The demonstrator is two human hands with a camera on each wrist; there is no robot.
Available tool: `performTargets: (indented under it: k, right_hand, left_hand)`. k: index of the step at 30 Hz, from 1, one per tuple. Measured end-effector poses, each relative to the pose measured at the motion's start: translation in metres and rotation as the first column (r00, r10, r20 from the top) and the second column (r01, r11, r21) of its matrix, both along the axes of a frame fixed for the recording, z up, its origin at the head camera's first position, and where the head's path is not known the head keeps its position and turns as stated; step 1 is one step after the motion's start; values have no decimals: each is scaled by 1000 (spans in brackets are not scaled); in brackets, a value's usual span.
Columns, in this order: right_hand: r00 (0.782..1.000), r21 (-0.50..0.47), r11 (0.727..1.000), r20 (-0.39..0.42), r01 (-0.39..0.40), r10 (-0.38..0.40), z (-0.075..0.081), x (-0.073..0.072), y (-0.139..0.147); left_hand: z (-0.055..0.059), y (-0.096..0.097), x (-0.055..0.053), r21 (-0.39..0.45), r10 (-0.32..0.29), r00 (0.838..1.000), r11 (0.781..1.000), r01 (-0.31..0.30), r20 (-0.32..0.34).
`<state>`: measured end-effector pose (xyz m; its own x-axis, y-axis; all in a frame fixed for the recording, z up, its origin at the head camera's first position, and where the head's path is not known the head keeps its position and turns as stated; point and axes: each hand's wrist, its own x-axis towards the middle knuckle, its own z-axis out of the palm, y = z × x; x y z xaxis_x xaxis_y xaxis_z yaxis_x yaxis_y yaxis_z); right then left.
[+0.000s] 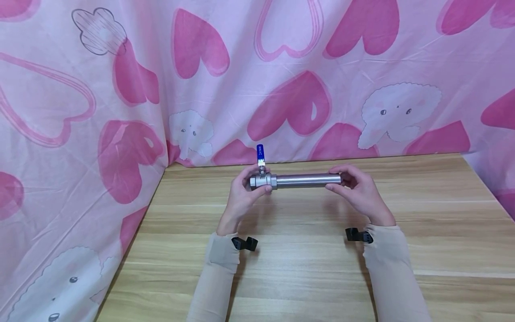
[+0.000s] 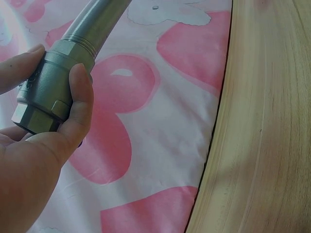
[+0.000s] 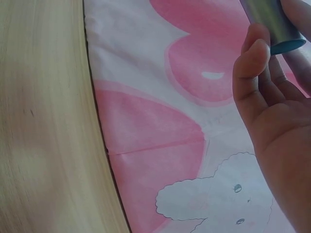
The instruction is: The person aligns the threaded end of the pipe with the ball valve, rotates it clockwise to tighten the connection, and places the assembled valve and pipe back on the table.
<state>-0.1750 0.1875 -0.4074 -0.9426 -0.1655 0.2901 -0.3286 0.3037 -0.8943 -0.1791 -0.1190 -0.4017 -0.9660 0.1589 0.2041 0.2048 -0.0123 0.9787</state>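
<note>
A steel ball valve (image 1: 263, 180) with a blue lever handle (image 1: 260, 153) is joined to the left end of a straight metal pipe (image 1: 307, 180). Together they are held level above the table, the lever pointing away. My left hand (image 1: 244, 190) grips the valve body, thumb on the near side and fingers behind; the left wrist view shows the valve's hexagonal end (image 2: 36, 119) between them. At the pipe's other end, my right hand (image 1: 362, 190) pinches the tip between thumb and fingers. The right wrist view shows the pipe's open end with a bluish rim (image 3: 287, 46).
A wood-grain table (image 1: 297, 277) lies under the hands. Pink cloth (image 1: 241, 98) printed with hearts hangs along its back and left side. Small black wrist mounts (image 1: 244, 243) stick out from both sleeves.
</note>
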Motion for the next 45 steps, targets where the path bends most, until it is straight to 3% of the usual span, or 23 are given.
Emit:
performTargets:
  k: [30, 45]
  right_hand:
    - [999, 60, 998, 36, 34, -36, 1, 0, 0]
    - [999, -8, 999, -9, -38, 38, 0, -1, -1]
  left_hand:
    - [0, 1, 0, 8, -8, 1000, 1000, 8, -3]
    - [0, 1, 0, -12, 3, 1000, 1000, -3, -7]
